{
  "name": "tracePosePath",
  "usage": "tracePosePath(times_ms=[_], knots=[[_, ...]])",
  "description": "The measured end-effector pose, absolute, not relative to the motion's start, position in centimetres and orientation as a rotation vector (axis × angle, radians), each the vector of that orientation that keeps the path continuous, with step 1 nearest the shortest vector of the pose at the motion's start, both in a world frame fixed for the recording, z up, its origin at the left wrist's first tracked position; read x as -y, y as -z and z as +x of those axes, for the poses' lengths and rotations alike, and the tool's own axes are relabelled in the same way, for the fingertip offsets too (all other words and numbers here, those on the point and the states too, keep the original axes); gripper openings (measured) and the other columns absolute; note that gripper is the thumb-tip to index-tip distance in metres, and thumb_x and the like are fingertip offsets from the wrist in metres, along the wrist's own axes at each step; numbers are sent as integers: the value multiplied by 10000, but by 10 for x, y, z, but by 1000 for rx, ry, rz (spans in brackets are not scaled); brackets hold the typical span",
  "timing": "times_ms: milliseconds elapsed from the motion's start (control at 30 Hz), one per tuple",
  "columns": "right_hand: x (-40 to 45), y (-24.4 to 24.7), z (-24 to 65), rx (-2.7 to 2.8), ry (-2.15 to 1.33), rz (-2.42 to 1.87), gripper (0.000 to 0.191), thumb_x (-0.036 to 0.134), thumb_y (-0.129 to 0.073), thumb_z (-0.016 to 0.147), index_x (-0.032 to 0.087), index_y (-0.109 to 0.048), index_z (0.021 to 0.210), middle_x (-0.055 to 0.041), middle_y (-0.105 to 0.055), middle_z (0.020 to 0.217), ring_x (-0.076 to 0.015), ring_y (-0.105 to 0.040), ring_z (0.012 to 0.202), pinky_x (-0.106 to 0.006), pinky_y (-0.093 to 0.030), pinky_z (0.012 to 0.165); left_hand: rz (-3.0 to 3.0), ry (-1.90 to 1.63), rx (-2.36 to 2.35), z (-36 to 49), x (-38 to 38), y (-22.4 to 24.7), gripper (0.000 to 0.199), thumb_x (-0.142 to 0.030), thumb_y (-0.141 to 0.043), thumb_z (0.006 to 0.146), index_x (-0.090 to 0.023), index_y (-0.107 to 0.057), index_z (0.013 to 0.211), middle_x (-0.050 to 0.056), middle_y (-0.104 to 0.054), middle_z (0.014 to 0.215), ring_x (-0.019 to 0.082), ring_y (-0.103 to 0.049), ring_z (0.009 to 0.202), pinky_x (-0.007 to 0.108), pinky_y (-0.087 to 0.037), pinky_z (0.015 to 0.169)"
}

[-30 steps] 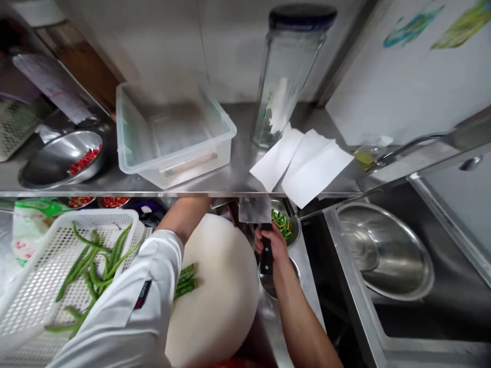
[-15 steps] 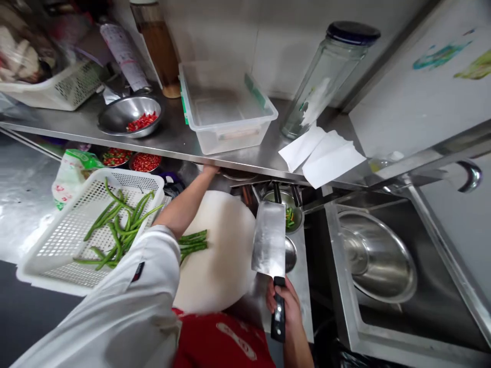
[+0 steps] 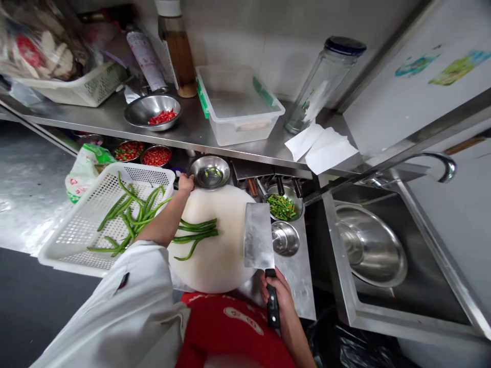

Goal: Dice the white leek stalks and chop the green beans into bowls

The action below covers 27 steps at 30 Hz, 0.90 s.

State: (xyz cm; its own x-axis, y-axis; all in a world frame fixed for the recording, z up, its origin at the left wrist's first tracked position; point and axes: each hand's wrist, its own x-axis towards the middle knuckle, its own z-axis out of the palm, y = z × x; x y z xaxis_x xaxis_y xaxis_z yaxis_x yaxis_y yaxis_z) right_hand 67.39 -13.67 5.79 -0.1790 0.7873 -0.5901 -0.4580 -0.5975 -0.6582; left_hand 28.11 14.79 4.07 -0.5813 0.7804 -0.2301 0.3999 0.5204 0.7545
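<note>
My right hand grips the black handle of a cleaver, its broad blade over the right side of the round white cutting board. Beyond the board, my left hand is closed at the left rim of a steel bowl with a few green bits inside. Several green beans lie on the board's left part, partly under my left forearm. More long beans lie in a white perforated basket to the left.
A shelf above the board holds a plastic container, a glass jar and a bowl of red chillies. A bowl of cut greens and a steel bowl stand right of the board, beside a sink.
My left hand has come out from under the shelf, and the steel bowl with green bits now shows beside it. The cleaver remains in my right hand. The view has shifted.
</note>
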Motion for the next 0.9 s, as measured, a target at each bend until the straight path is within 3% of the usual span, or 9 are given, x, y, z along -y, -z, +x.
tracePosePath(times_ms=[167,300,500,733,833,900], knots=[[147,-61,664,489,-1854,-1310,189,310,-675,642,217,-538,732,53,-548,606,-87,-427,378,-218,-357,337,891,-866,-2217,291,-154,-36,447,-457,-591,929,-101,-507,1186,137,-639,947,252,-651,801,386,-533,704],[156,-60,663,610,-1874,-1415,134,275,-651,666,211,-565,747,55,-561,599,-96,-458,391,-224,-381,365,1137,-836,-2246,290,-115,-47,370,-413,-600,916,-119,-564,1138,170,-633,1112,278,-601,1091,375,-487,932],[158,-54,669,850,-1882,-1552,167,320,-656,718,219,-537,777,61,-575,590,-115,-501,424,-238,-417,410,2062,-199,-1390,303,7,-49,368,-416,-755,773,-217,-689,1074,95,-659,1196,277,-610,1095,389,-468,1006],[140,-78,664,1464,-1704,-1703,249,372,-533,892,208,-570,1077,95,-500,485,-155,-516,429,-253,-402,469,2228,-344,-1394,347,34,-22,279,-326,-675,871,-188,-711,1111,128,-681,1189,297,-580,1145,429,-458,1032],[132,-91,652,1743,-1536,-1756,320,316,-479,914,199,-594,1188,32,-622,603,-192,-619,567,-278,-449,573,2248,-342,-1352,360,22,-22,255,-301,-677,871,-188,-714,1096,122,-685,1165,288,-585,1140,420,-457,1038],[128,-97,643,1922,-1366,-1782,373,268,-461,918,195,-587,1262,-49,-734,848,-228,-690,793,-302,-478,715,2262,-321,-1336,362,19,-24,261,-289,-683,861,-192,-711,1102,120,-671,1187,284,-582,1154,419,-456,1045]])
